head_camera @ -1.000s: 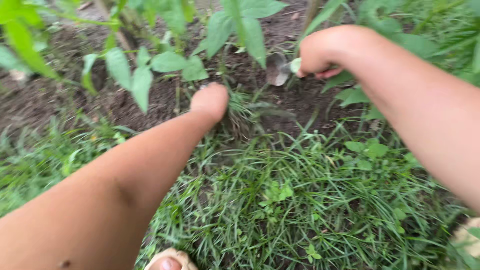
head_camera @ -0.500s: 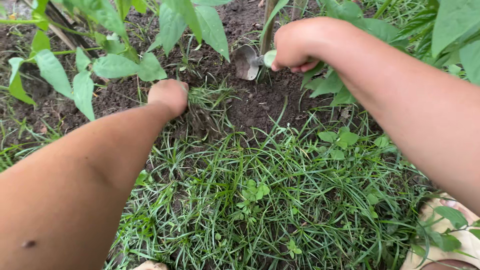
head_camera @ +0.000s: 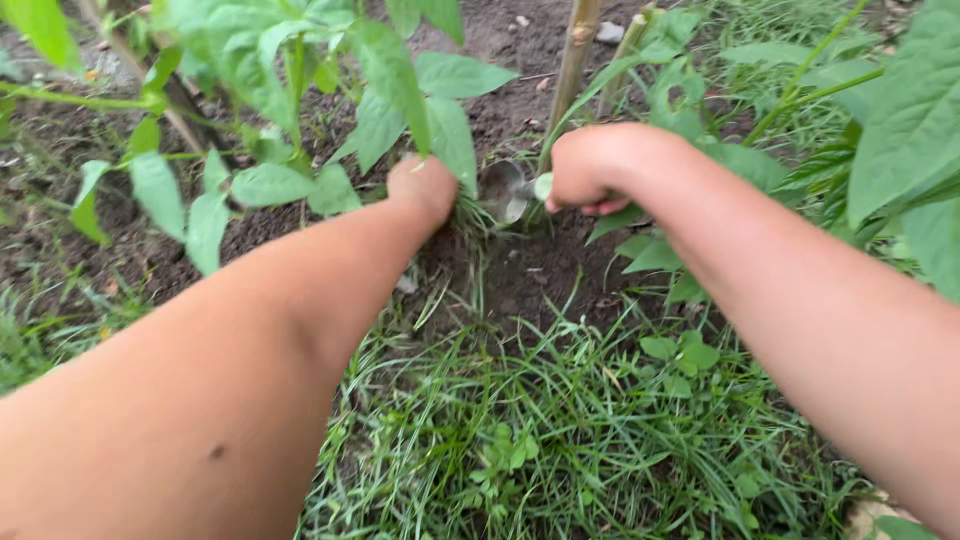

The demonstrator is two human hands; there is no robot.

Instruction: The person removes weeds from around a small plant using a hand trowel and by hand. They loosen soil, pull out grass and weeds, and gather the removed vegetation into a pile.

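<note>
The left hand [head_camera: 425, 187] is closed into a fist around a tuft of grass [head_camera: 468, 215], its fingers pressed together on the blades at the place where the grass meets the dark soil [head_camera: 520, 265]. The right hand [head_camera: 590, 168] is also closed, with the fingers clamped on the pale green handle of a small trowel [head_camera: 508, 190]. The metal blade of the trowel stands just beside the tuft, between the two hands, and its tip touches the soil. A bamboo stick [head_camera: 575, 55] rises right behind the trowel. A plant with broad green leaves [head_camera: 290, 90] hangs over the left forearm. Thick grass [head_camera: 560, 430] covers the ground nearer to the person, below both arms.
</note>
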